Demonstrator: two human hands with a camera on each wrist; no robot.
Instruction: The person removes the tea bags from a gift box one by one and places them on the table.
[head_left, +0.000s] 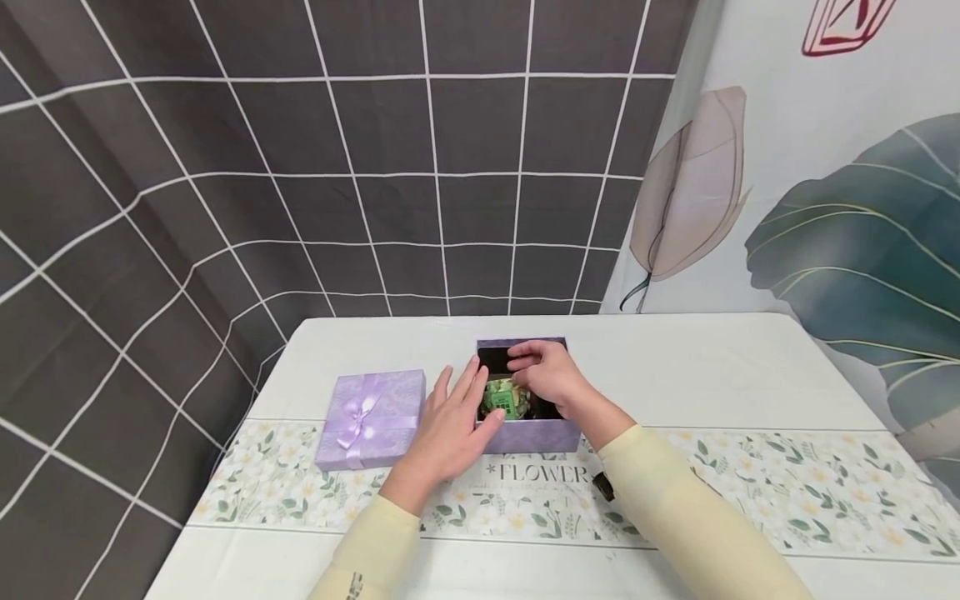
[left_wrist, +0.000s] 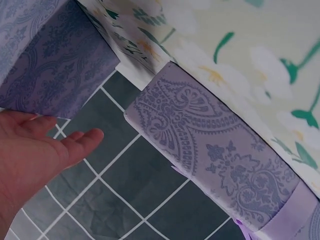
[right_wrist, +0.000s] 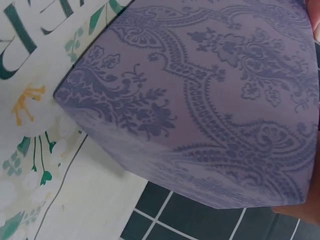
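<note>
A purple patterned box (head_left: 528, 436) stands uncovered on the table, its dark inside facing up. In it lies a small green printed packet (head_left: 504, 400), toward the left side. My left hand (head_left: 453, 425) lies along the box's left wall with straight fingers, the thumb extended over the near rim. From the right, my right hand (head_left: 553, 375) reaches over the box, its fingers slightly bent and apart, the lowest fingertip right at the packet's upper edge. In the left wrist view the left hand (left_wrist: 37, 155) is beside the box wall (left_wrist: 60, 65). The box (right_wrist: 200, 100) fills most of the right wrist view.
The matching lid (head_left: 371, 421), with a lilac ribbon and bow, lies left of the box. A small black object (head_left: 603, 486) shows beside the right sleeve. The white tablecloth (head_left: 675, 367) has a flower band. A dark grid-patterned cloth (head_left: 375, 167) hangs behind.
</note>
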